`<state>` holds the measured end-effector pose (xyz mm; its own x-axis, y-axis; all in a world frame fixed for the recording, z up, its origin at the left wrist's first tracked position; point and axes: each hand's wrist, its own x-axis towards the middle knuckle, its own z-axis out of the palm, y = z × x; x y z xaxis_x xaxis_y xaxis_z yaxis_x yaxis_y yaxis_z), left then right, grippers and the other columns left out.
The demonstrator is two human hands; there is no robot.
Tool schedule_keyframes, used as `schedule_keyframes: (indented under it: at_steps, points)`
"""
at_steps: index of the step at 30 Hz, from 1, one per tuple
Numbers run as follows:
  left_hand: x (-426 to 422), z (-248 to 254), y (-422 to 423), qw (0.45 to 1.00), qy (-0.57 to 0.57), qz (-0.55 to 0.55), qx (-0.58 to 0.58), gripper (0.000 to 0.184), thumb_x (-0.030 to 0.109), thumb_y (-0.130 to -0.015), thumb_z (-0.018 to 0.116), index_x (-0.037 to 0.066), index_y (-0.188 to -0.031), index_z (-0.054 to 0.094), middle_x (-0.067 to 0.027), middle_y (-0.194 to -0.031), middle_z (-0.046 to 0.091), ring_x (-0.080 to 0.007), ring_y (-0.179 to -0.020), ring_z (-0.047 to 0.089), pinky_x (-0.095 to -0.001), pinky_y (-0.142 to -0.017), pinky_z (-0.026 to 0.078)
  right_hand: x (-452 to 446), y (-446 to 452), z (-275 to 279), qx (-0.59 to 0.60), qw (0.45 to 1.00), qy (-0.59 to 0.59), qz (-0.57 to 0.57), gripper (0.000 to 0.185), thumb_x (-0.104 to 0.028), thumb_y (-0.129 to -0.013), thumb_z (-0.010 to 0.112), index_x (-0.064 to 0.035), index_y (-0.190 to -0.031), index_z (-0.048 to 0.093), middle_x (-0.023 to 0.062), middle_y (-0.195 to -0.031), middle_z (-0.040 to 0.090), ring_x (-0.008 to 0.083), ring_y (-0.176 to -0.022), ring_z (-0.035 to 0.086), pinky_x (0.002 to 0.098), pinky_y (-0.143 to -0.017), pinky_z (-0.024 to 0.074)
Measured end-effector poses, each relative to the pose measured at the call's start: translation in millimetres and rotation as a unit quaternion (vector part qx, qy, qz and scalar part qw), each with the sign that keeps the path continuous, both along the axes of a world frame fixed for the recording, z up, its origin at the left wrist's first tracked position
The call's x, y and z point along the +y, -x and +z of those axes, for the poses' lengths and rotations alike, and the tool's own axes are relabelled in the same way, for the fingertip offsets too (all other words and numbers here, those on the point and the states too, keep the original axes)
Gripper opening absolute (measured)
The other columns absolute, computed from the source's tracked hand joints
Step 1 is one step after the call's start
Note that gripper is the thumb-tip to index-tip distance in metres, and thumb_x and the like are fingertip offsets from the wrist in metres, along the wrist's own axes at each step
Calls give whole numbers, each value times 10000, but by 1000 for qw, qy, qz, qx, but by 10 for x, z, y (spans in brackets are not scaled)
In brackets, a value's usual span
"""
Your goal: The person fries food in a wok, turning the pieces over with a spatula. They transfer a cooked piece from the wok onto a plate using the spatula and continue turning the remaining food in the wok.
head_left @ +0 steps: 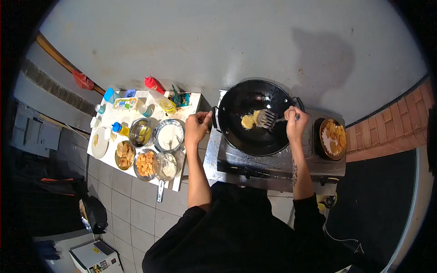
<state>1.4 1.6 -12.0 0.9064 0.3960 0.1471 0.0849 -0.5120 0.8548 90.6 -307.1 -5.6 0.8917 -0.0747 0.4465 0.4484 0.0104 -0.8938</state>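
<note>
My right hand [295, 119] is closed round the handle of a slotted spatula [266, 119], held over the black wok [255, 144]. The spatula's head touches or lies close beside yellow fried pieces [248, 121] near the wok's middle. At the wok's left handle [215, 119] is my left hand [198, 125], its fingers bent together; whether they grip the handle is unclear. The wok sits on a metal stove [232, 159]. To its right, a brown bowl [323, 148] holds golden fried pieces [336, 134] on paper.
Left of the stove, a white table [191, 102] carries a bowl of white batter [170, 137], a strainer with flour [166, 167], a bowl of orange-brown pieces [145, 164], a red-capped bottle [152, 84] and an oil bottle [167, 105]. A grey wall [205, 41] stands behind.
</note>
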Motion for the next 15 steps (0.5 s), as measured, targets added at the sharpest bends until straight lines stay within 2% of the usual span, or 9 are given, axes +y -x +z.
schedule_keyframes:
  at_steps: [5,7,8,10,15]
  points:
    - [17,-21,-27,1000,7,4,0,284,248,-863,700,-35,-886,710,-83,-583,618,-115,-486,524,-301,-496,417,-77,28,76,-17,997,80,16,369,-91,-962,489,-4,-612,414,-13,-551,408,60,-524,360,269,-495,283]
    - [25,-29,-29,1000,8,4,2,284,251,-856,707,-31,-886,712,-85,-591,622,-117,-497,530,-302,-503,419,-46,56,125,14,999,-12,35,432,-143,-981,501,7,-582,435,-10,-508,416,66,-475,367,287,-464,291]
    - [37,-73,-41,1000,4,7,14,282,251,-848,714,-28,-883,713,-90,-601,627,-121,-510,536,-303,-512,424,-66,74,154,13,999,-11,34,432,-143,-981,501,7,-582,435,-10,-508,416,66,-475,367,287,-464,291]
    - [39,-106,-65,1000,1,10,25,280,251,-840,720,-26,-881,714,-94,-612,632,-126,-524,543,-305,-521,429,-115,97,198,23,993,111,28,489,-182,-994,503,-5,-542,443,-11,-469,415,72,-430,364,297,-435,286]
    - [12,-129,-116,1000,-13,12,21,276,246,-828,732,-28,-855,715,-108,-618,643,-153,-531,585,-312,-524,449,-170,80,139,4,995,99,30,493,-153,-1008,478,-56,-537,370,-21,-484,360,59,-396,294,248,-394,250]
